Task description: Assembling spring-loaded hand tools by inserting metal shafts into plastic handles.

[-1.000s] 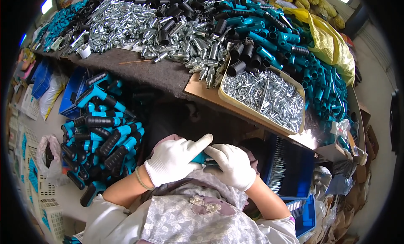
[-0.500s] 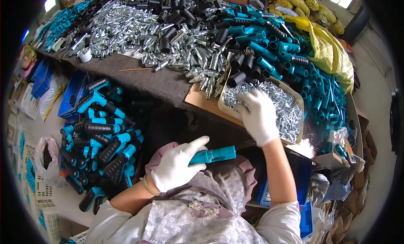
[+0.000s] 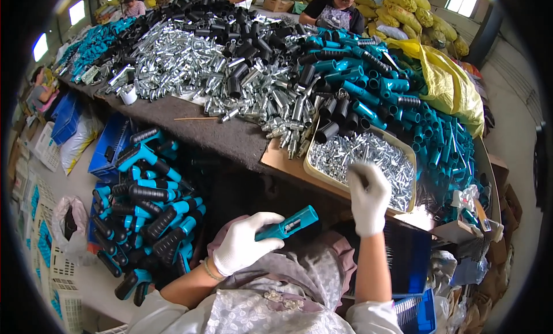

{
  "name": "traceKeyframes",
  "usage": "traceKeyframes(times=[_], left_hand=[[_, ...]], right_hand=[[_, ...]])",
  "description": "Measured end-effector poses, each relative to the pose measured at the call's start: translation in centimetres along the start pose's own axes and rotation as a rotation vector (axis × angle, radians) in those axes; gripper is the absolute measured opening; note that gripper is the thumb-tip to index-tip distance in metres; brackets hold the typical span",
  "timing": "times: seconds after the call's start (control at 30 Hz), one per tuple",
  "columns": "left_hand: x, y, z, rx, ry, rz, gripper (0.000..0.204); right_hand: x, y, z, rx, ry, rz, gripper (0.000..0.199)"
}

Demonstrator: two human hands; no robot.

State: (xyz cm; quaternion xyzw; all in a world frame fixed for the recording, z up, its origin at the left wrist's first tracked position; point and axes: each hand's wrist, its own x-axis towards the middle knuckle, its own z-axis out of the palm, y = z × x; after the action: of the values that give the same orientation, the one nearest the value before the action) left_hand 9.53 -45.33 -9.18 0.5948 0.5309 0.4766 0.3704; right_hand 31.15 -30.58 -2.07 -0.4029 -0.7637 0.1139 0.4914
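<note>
Here your gloved left hand gripped the stiff, light-looking teal plastic handle by its rear end, while your right hand pinched, fingers closed, in the beige tray of small silver metal pins.

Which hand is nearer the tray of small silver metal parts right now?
Right. The right hand is at the tray, over its near edge; the left hand is lower, apart from it, holding a teal handle.

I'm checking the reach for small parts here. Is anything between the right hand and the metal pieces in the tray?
Nothing visible does. The right hand is over the tray of small metal pieces, fingers at the pile. The left hand holds a teal handle apart, nearer the body.
</note>
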Motion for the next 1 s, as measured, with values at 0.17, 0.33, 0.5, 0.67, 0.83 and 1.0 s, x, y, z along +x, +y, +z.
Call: traceKeyframes(times=[0.17,0.33,0.5,0.67,0.83,1.0], left_hand=[[0.4,1.4,0.8,-0.719,-0.092,-0.335,0.043],[0.5,1.8,1.3,-0.819,-0.027,-0.405,0.038],[0.7,2.1,1.8,-0.798,-0.028,-0.404,0.038],[0.5,1.7,2.2,-0.789,-0.028,-0.418,0.04],[0.7,1.0,2.5,-0.766,-0.001,-0.391,0.043],[1.1,1.8,2.3,-0.805,-0.016,-0.42,0.041]], right_hand=[[-8.1,-4.7,0.6,0.668,-0.254,0.581,0.008],[-9.5,-5.0,3.4,0.924,-0.26,0.641,0.007],[-10.1,-5.1,4.3,0.893,-0.117,0.638,0.007],[-10.7,-4.8,4.1,0.752,-0.115,0.552,0.008],[-10.3,-4.8,4.1,0.916,-0.159,0.729,0.005],[-10.4,-4.1,4.2,1.067,-0.124,0.811,0.004]])
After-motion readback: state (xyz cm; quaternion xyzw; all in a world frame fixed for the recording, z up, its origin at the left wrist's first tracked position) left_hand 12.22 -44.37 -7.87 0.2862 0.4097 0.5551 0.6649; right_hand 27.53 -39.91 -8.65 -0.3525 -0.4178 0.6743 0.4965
